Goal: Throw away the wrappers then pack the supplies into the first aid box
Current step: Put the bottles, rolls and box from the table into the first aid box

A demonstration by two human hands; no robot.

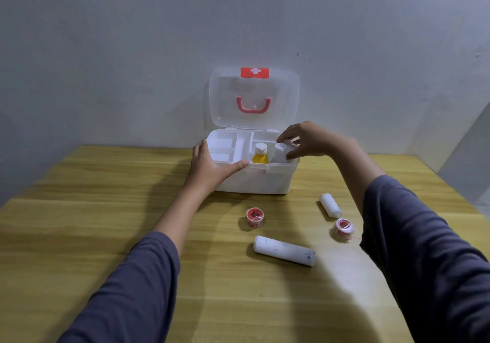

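Note:
The white first aid box (265,181) stands open at the table's far edge, its clear lid (254,98) leaning against the wall. My left hand (212,167) grips the box's front left corner, thumb on the rim. My right hand (305,141) holds a white bottle (281,153) upright inside the box's right compartment, beside a yellow bottle (260,155) with a white cap. On the table lie two white bandage rolls, a large one (285,250) and a small one (330,204), plus two red-and-white tape rolls (255,217) (344,228).
A white divided tray (229,147) fills the left part of the box. The wooden table (132,210) meets a grey wall behind the box. The table's right edge runs diagonally near my right sleeve (424,250).

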